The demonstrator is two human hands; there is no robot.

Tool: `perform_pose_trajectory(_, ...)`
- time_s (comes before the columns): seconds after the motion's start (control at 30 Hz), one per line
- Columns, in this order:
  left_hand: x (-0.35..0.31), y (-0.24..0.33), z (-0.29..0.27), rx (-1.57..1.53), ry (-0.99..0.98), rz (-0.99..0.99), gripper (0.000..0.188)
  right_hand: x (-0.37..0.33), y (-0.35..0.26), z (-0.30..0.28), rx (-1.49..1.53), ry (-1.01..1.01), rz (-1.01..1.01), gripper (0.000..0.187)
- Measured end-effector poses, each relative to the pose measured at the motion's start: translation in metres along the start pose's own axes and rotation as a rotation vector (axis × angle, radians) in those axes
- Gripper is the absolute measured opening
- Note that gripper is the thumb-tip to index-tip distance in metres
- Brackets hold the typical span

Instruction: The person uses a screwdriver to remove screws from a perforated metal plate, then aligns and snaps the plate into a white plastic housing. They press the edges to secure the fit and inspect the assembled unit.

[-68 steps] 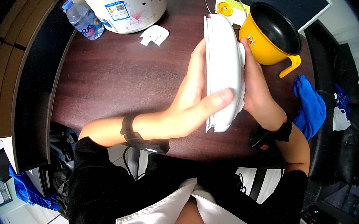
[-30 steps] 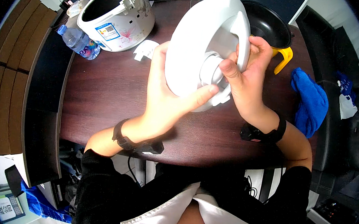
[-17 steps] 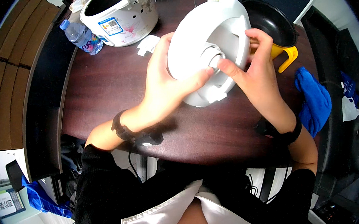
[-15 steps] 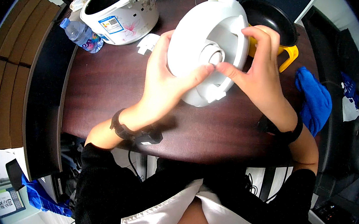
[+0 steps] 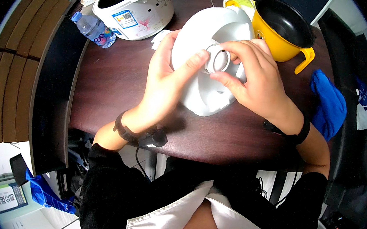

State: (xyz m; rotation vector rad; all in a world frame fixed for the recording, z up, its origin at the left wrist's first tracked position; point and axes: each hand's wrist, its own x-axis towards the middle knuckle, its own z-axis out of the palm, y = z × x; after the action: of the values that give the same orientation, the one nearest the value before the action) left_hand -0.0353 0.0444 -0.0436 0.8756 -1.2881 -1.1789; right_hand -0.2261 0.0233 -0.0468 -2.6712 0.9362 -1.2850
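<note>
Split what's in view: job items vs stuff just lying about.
Job: white lid, held by left hand; round white cap, right hand around it; probably open white cooker; possibly small white part near it.

Lying about, apparently: yellow pot, blue cloth, plastic bottle.

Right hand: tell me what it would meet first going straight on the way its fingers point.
Most likely the round white piece on the white lid: the right hand points left at it, thumb and index finger at its rim, though depth is hard to judge.

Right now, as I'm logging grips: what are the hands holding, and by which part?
The white lid: left hand at its left edge, right hand around its round knob.
</note>
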Motion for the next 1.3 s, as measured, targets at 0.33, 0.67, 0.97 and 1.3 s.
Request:
perform_pose_trajectory(0.33,-0.002,0.011,-0.010,-0.067,0.050,-0.109,0.037,0.006,0.002,0.007,0.074,-0.049,-0.008,0.046)
perform_pose_trajectory(0.67,-0.001,0.007,-0.001,-0.115,-0.135,-0.100,0.035,-0.026,0.022,-0.003,0.227,-0.014,0.078,0.052)
perform_pose_trajectory(0.97,-0.002,0.006,0.009,-0.016,-0.163,-0.023,0.033,-0.032,0.030,0.000,0.191,0.055,0.044,0.053)
perform_pose_trajectory(1.3,-0.001,0.008,0.013,0.019,-0.154,0.009,0.031,-0.033,0.030,0.001,0.235,0.069,0.102,0.052)
